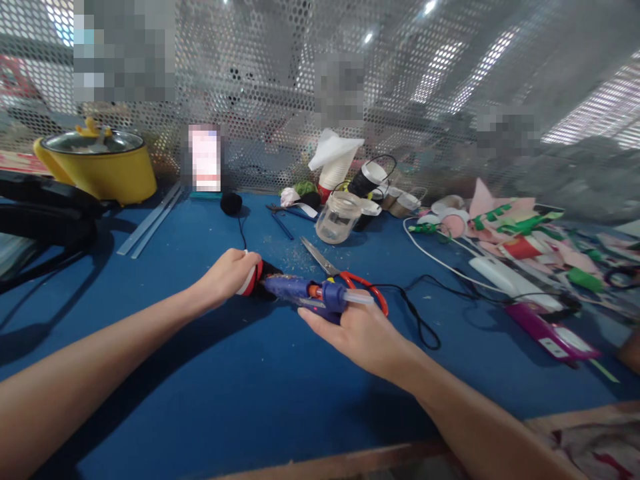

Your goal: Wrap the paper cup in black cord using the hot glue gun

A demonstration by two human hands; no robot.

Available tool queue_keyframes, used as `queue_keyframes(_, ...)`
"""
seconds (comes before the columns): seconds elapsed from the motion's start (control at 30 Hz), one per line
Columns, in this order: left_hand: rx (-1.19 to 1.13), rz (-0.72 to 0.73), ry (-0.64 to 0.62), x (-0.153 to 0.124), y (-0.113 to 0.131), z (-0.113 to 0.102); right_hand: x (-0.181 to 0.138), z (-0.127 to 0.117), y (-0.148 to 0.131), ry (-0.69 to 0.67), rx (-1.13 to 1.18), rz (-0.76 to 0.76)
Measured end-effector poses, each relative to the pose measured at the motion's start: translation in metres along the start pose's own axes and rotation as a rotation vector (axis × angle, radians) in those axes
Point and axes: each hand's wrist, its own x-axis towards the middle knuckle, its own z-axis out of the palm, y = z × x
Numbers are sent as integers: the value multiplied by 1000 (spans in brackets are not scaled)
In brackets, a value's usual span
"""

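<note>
My right hand [357, 333] is closed around a blue glue gun [305, 292], whose nozzle points left. My left hand [227, 275] is closed on a small red, white and black piece [254, 279] held right at the nozzle tip. Both hands are low over the blue table mat [210, 373]. A black cord [417, 313] trails right from the glue gun. Red-handled scissors [345, 275] lie just behind my right hand.
A clear jar [339, 217], a paper cup [335, 170] and small containers stand at the back centre. A yellow pot [97, 163] sits back left. Felt scraps [525, 237], a white cable and a magenta tool [550, 333] crowd the right side. A perforated metal screen closes the back.
</note>
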Motion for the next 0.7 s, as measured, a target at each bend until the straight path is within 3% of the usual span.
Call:
queue_keyframes(0.4, 16, 6, 3, 1, -1, 1, 0, 1, -2, -33, 49, -37)
queue_keyframes(0.7, 33, 9, 1, -1, 2, 0, 1, -4, -3, -60, 39, 94)
